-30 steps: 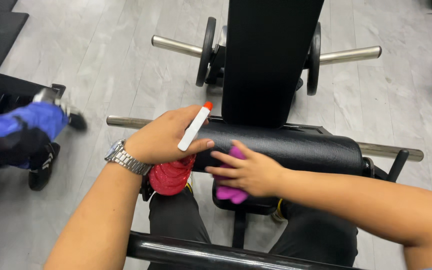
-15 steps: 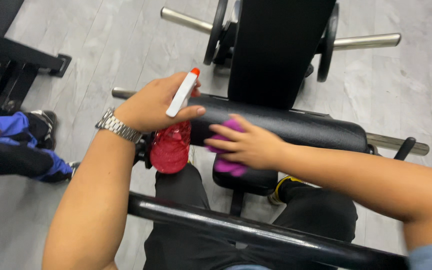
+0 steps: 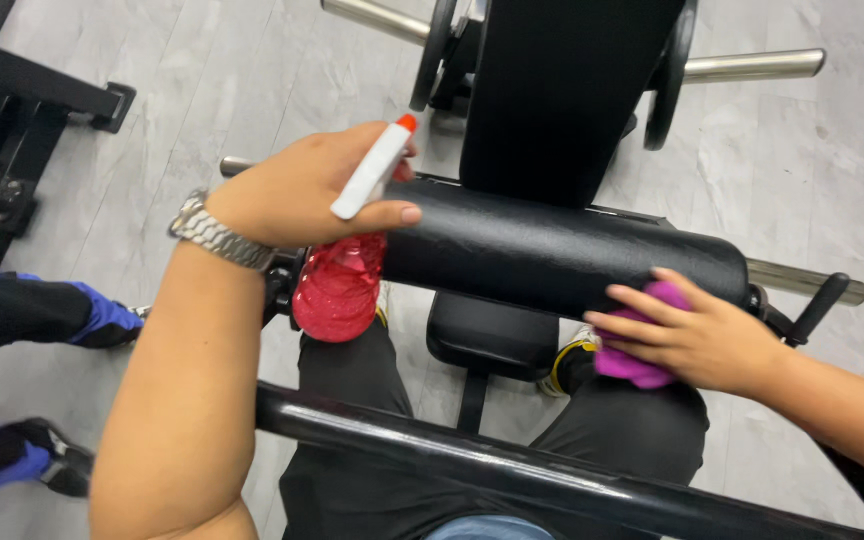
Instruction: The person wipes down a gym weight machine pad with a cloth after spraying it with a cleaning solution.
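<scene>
The right hand [image 3: 697,335] has slid the magenta cloth [image 3: 642,350] rightward along the black roller pad [image 3: 552,250].

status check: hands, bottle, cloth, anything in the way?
Left hand grips red spray bottle, nozzle over the black roller pad. Right hand presses magenta cloth on the pad's right end. Another person's blue-sleeved arm at left, apart.
</scene>
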